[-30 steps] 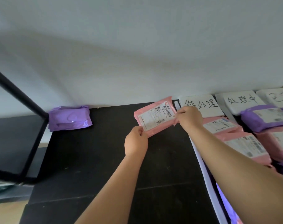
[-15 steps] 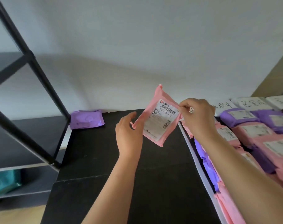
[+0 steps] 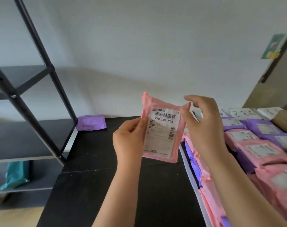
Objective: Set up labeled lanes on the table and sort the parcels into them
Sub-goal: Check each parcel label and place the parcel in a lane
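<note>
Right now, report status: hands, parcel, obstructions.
Left hand and right hand grip pink plastic mailer parcel, upright, label facing camera. Above black table. Nothing obstructing.

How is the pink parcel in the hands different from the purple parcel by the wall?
The pink parcel is held upright in the air; the purple parcel lies flat on the black table. The pink parcel shows a white shipping label with a barcode, while the purple parcel shows no label from here. The left hand and right hand grip the pink parcel; nothing touches the purple one. Both are soft plastic mailer bags.
</note>
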Demonstrator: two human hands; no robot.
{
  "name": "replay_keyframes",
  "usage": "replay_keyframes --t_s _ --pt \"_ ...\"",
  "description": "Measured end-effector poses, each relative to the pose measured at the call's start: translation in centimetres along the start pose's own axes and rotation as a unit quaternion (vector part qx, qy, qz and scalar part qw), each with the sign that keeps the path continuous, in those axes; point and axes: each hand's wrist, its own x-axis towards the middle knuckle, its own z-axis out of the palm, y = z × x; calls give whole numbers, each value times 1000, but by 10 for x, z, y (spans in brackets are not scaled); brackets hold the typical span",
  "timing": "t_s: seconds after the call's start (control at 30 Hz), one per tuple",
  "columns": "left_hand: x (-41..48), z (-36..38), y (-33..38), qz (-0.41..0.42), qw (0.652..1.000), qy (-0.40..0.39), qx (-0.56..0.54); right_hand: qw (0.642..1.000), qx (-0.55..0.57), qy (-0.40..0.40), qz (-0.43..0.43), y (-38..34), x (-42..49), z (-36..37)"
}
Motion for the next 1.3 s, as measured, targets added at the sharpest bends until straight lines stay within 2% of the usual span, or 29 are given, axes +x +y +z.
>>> replay_keyframes --t_s 0.1,0.17,0.33,0.53,0.77,1.07,1.2,1.3 --pt "-21 7 12 -14 999 24 -29 986 82 -2 142 5 -22 -19" --pt "-35 10 19 -19 999 30 -30 978 109 -29 177 10 -34 -30" --pt "-72 17 36 -25 999 16 -44 978 159 -24 132 10 -51 -59" --pt "-103 20 60 3 998 7 -68 975 187 -10 121 5 -61 -93" --pt "-127 21 83 23 992 42 -117 979 174 -29 102 0 -71 -119" --pt "-135 22 89 -1 984 3 -181 975 201 -14 91 -2 -75 -136" --pt "-135 24 87 6 987 -42 -154 968 224 -1 116 -2 -73 -141" --pt "-135 26 82 -20 990 -95 -107 960 236 19 148 -1 -69 -142"
